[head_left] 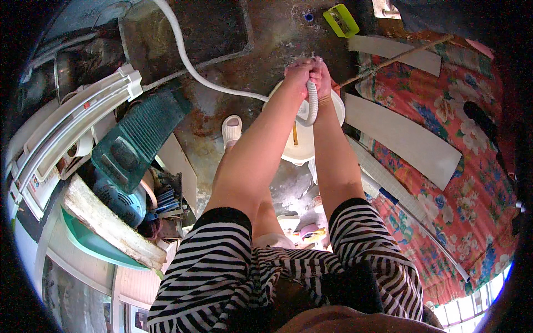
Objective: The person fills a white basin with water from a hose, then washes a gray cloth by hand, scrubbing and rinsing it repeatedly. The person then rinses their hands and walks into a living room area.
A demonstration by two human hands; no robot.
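Note:
Both of my arms stretch forward over a white plastic basin [300, 145]. My left hand [300, 70] and my right hand [322, 81] are close together beyond the basin's centre, around the upper end of a ribbed grey-white hose [312, 104]. Which arm is which side is partly unclear where the fingers overlap, and the exact grip of each hand is hard to make out. Some water seems to splash at the fingertips. A longer white hose [187, 62] runs from the top of the view to the basin's left rim. A brown strip shows inside the basin.
A green ribbed plastic washboard [141, 137], a blue basket [125, 200] and a pale slab [108, 224] lie left. A yellow-green plastic tray [341, 21] is at the top. Floral cloth [474, 137], white panels [404, 133], a stick [408, 54] and a metal pole [429, 237] are right.

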